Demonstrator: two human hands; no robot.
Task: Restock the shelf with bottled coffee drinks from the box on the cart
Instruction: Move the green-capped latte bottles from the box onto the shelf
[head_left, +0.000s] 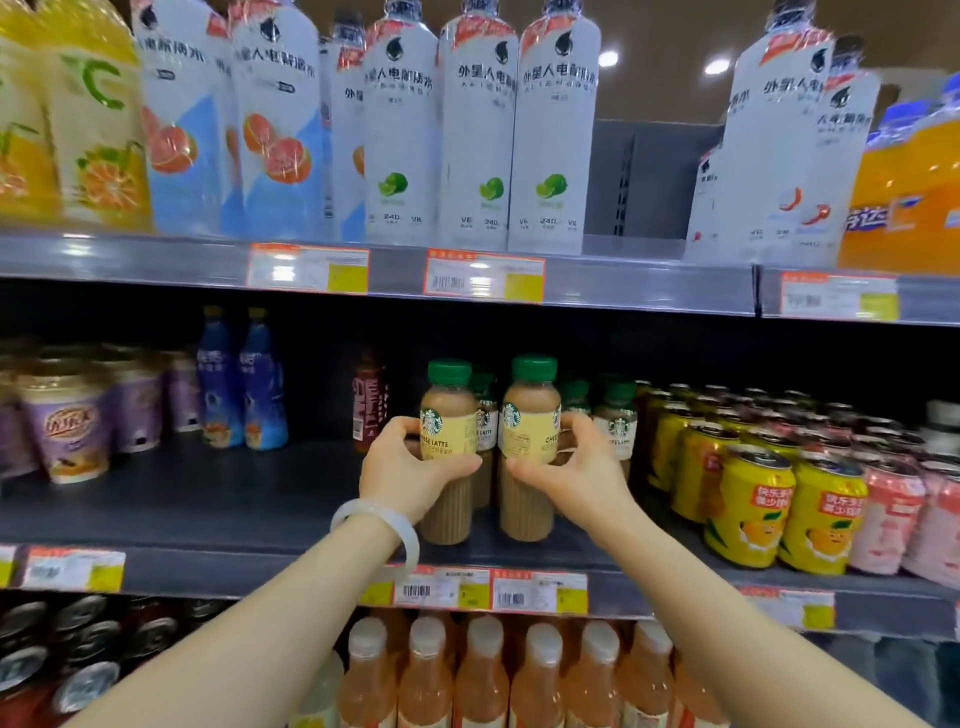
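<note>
Two bottled coffee drinks with green caps and yellow labels stand side by side at the front of the middle shelf (260, 514). My left hand (410, 470) grips the left bottle (448, 415) around its middle. My right hand (571, 467) grips the right bottle (530, 410) the same way. Several more of the same coffee bottles (618, 410) stand behind and to the right of them. The box and the cart are out of view.
Yellow and pink cans (779, 499) crowd the shelf right of the bottles. Left of them stand a dark bottle (370, 400), blue bottles (241, 384) and purple cups (72, 426). Tall bottles (467, 130) fill the upper shelf; orange-pink drinks (483, 670) line the lower one.
</note>
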